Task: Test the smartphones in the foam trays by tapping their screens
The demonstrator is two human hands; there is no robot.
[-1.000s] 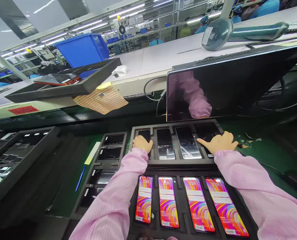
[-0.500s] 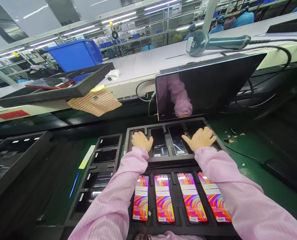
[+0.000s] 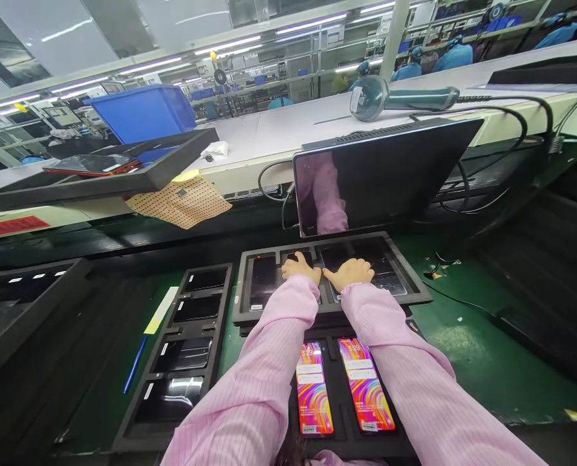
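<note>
Hands lay flat at frame centre, grips open and holding nothing: the left hand (image 3: 302, 266) and right hand (image 3: 350, 272) pressed on the two middle dark phones in the far tray (image 3: 417, 292). Two lit phones (image 3: 312, 397) showed below between the sleeves, and four dark phones filled the side tray (image 3: 220, 336) at lower left.

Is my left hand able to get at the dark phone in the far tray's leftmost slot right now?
Probably yes. The left hand rests one slot over from that phone in the far tray, and nothing lies on it or between them.
</note>
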